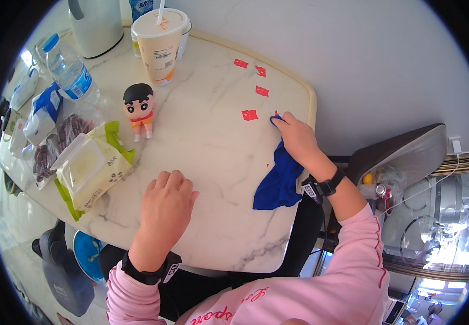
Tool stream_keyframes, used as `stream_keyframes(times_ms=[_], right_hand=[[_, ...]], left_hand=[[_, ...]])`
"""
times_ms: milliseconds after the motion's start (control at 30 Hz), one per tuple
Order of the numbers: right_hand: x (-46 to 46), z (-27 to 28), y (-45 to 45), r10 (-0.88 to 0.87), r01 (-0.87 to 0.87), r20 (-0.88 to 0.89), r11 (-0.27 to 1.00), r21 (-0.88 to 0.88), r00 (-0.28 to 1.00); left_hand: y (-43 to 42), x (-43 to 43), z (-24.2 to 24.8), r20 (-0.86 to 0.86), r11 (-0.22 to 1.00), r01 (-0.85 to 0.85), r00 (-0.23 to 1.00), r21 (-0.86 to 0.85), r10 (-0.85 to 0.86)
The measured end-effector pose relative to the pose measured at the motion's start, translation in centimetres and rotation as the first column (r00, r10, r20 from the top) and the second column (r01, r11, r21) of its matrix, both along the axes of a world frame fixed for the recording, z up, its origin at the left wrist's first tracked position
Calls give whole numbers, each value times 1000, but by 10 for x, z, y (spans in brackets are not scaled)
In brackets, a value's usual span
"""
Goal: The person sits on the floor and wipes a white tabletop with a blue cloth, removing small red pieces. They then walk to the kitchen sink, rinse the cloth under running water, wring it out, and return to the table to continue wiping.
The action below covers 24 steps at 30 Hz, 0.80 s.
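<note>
My right hand point(296, 136) grips a blue cloth point(280, 178) near the table's right edge, and the cloth hangs down from the fingers over the tabletop. A small red piece point(276, 113) shows just beyond these fingertips, partly covered. Several red flag stickers with yellow stars, among them one point(249, 115) to the left of the cloth and another point(262, 91) farther back, lie on the marble-patterned table point(214, 162). A tiny red scrap point(267, 165) lies beside the cloth. My left hand point(168, 203) rests knuckles up on the table with fingers curled; its palm is hidden.
Along the left stand a wipes pack point(92, 170), a cartoon boy figurine point(139, 109), a water bottle point(72, 73), a bagged dark food point(62, 140) and a tissue pack point(43, 111). A straw cup point(160, 48) and white kettle point(96, 28) stand behind. A chair back point(401, 150) is at right.
</note>
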State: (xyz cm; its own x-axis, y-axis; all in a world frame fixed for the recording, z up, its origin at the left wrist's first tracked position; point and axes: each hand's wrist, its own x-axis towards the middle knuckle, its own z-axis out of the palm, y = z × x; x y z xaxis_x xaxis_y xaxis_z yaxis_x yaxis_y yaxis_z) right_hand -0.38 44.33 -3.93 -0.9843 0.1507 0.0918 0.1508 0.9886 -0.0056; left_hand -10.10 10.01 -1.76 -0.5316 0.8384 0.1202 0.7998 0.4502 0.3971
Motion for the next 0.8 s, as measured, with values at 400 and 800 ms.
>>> stream_keyframes(times_ms=[400, 800], right_hand=[[-5, -2, 1, 63, -62, -15, 997, 55, 998], [-7, -1, 4, 104, -106, 18, 990, 96, 994]], left_hand=[[2, -1, -5, -1, 1000, -17, 1000, -2, 17], [4, 0, -5, 16, 1000, -15, 1000, -2, 15]])
